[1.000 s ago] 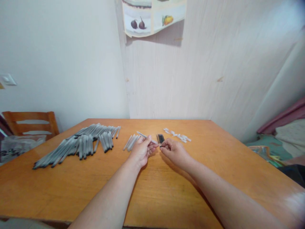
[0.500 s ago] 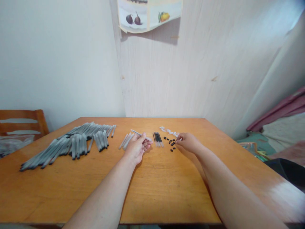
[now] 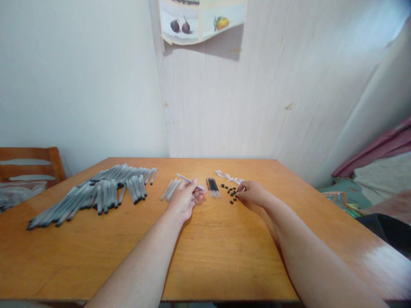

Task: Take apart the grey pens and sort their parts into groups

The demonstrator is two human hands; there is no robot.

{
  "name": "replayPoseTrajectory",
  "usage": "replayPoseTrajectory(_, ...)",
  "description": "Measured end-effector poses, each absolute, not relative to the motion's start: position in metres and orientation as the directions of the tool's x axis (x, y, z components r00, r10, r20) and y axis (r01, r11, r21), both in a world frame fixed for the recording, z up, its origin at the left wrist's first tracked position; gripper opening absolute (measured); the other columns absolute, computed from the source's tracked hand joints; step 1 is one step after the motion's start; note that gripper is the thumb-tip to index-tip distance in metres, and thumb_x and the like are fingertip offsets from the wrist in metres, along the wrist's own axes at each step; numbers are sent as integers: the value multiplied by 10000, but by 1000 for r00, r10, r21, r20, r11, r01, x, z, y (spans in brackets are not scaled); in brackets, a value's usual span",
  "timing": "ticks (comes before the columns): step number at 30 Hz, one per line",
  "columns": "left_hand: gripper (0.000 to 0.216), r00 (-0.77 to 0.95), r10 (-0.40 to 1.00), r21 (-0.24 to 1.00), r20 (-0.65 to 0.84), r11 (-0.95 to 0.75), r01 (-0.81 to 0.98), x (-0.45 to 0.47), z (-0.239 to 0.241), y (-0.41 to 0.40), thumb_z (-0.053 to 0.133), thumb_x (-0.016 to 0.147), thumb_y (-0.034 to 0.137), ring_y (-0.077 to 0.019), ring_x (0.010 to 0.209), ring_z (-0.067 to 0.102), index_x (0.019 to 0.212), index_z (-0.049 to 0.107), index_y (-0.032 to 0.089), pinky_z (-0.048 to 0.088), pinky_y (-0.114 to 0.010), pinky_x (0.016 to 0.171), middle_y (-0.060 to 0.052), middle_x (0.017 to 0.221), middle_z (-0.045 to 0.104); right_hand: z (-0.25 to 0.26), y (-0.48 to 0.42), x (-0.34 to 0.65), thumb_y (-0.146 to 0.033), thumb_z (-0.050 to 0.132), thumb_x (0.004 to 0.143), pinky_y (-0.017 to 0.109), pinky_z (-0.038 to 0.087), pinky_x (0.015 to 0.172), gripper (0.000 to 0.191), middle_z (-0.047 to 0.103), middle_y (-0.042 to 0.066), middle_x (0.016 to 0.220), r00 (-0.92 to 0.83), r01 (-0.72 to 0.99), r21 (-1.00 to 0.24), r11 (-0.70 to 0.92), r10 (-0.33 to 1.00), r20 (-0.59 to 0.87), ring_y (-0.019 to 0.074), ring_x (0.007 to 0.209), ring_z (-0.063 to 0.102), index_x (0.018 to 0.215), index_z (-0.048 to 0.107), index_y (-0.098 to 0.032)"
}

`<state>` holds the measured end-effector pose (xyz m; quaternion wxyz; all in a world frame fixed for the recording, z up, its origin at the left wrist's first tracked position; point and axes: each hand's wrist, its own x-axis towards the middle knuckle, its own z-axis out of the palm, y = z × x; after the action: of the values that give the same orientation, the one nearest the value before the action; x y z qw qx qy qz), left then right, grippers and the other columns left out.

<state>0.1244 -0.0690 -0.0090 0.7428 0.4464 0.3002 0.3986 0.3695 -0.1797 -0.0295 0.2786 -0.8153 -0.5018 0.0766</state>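
Note:
My left hand (image 3: 184, 199) holds a grey pen barrel (image 3: 189, 180) over the wooden table (image 3: 205, 252). My right hand (image 3: 252, 192) rests with its fingertips pinched among several small black end caps (image 3: 228, 191). Between my hands lies a small bundle of black ink refills (image 3: 212, 187). A few loose grey barrels (image 3: 170, 190) lie just left of my left hand. A big pile of grey pens (image 3: 96, 192) covers the left part of the table. Small white plastic pieces (image 3: 228, 176) lie behind the black caps.
A wooden chair (image 3: 30, 164) with a clear plastic bag (image 3: 17, 194) stands at the left. The wall and a fruit poster (image 3: 202, 19) are behind the table. Fabric and clutter (image 3: 369, 179) lie to the right.
My right hand left the barrel near my left hand and moved right to the black caps, then closed a little over them. My left hand keeps the barrel.

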Motion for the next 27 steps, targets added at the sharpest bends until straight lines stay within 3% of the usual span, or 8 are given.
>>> replayPoseTrajectory(6,191,508,857,911,-81,271,-312,124,-7,-72,658,863,301,-116,609,679,822,531,164,477,-167,510,-37,705,684,-18,-179,357,-226,566,783,249,325,575,140,623,16,638,479,797,-541,-269,828,293,139,615,530,675,641,-178)
replayPoseTrajectory(15,228,529,847,916,-52,252,-313,126,-7,-76,672,850,332,-116,603,680,833,515,167,471,-154,493,-50,734,700,-9,-174,278,-317,534,866,246,356,594,196,591,-8,656,269,742,-663,104,859,436,133,628,512,746,626,-193)
replayPoseTrajectory(20,215,553,832,922,-51,252,-294,127,-7,-77,663,856,332,-118,616,686,861,519,173,498,-164,520,-55,756,711,-20,-169,265,-330,565,869,238,377,600,182,648,6,723,269,678,-727,108,884,382,127,642,536,863,674,-185)
replayPoseTrajectory(27,190,564,823,923,-71,269,-276,128,-6,-78,660,861,301,-102,593,674,859,522,172,496,-155,513,-52,760,712,-29,-162,267,-289,557,860,235,360,580,172,636,2,693,282,704,-700,121,857,432,121,623,526,844,682,-172)
